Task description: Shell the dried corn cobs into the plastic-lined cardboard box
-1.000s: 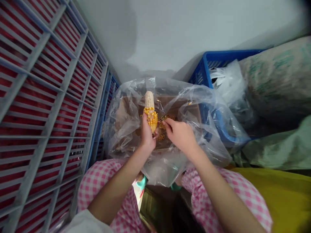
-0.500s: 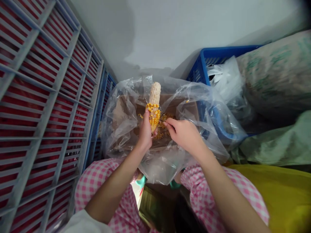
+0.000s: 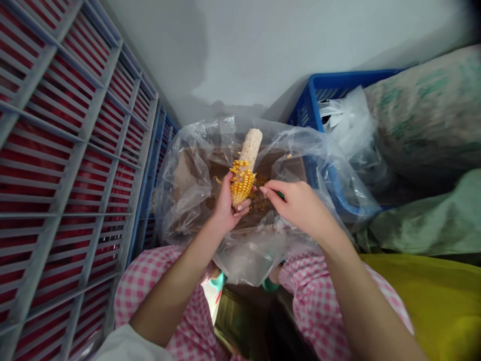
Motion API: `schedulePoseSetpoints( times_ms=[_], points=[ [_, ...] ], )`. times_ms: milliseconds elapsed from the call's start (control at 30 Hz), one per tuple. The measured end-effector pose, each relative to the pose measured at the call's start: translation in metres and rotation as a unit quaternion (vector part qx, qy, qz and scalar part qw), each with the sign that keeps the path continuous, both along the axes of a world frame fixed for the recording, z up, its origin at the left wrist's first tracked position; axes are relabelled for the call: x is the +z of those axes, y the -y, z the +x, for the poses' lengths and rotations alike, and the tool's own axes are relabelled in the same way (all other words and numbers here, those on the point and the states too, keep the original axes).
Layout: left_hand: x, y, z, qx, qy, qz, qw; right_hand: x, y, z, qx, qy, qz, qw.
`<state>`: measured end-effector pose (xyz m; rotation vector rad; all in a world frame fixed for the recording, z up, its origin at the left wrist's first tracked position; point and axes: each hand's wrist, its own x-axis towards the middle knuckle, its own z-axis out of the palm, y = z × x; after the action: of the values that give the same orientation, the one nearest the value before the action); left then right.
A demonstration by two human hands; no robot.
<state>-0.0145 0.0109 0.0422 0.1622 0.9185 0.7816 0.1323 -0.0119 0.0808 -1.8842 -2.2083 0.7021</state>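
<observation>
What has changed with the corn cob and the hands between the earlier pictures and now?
The corn cob has tilted, its bare end swinging to the right. The right hand has shifted slightly right, and part of a green object now shows in it. Unchanged: the left hand grips the cob above the clear plastic sheet.

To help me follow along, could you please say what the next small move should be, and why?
Probably bring the right hand, which grips a small green item, in to the yellow kernels: they cover the lower part of the corn cob in the left hand, its upper part is bare, and the right hand seems apart from it.
</observation>
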Motion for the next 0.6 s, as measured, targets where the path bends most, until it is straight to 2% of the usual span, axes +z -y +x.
schedulePoseSetpoints(
  times_ms=[233,433,600],
  points=[
    [-0.0023,-0.0006,-0.002,0.001,-0.014,0.038,0.999,0.0004,-0.0002,0.0003,-0.005,0.024,0.008,1.0],
    [-0.0014,-0.0005,-0.0006,-0.015,-0.025,0.044,0.999,0.0034,0.0003,0.0028,-0.001,0.006,-0.001,1.0],
    [-0.0022,0.0007,0.002,-0.036,-0.091,0.051,0.994,0.002,-0.0004,0.0013,0.022,0.073,-0.002,0.997]
  ],
)
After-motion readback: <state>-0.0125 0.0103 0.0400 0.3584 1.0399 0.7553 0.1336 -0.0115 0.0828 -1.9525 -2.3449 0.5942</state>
